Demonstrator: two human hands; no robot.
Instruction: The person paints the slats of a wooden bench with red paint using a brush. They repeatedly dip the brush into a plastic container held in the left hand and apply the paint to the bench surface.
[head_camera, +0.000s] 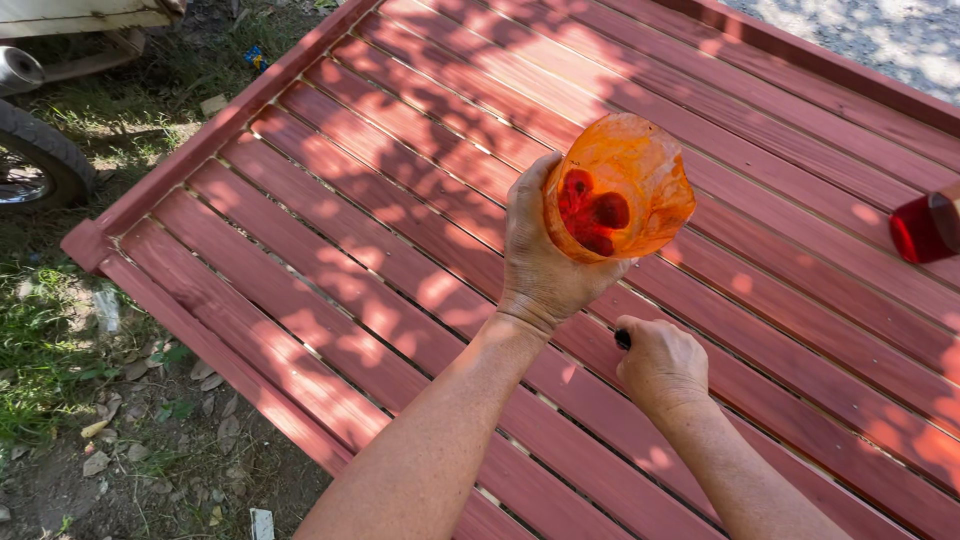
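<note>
The left hand (540, 250) holds a cut-off orange plastic container (620, 185) above the slatted red wooden surface (380, 250), fingers wrapped around its base. Inside it there is dark red liquid, probably paint or stain. The right hand (662, 365) is closed on a dark handle (623, 339), perhaps a brush; its tip is hidden. The work in hand seems to be coating the slats. A red can (925, 228) stands at the right edge, a tyre (40, 160) far left.

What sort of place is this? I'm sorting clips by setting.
Likely an outdoor yard: a red slatted wooden frame lies over grass and dirt, with a vehicle tyre nearby and dappled leaf shade. The left hand holds an orange-stained container.
</note>
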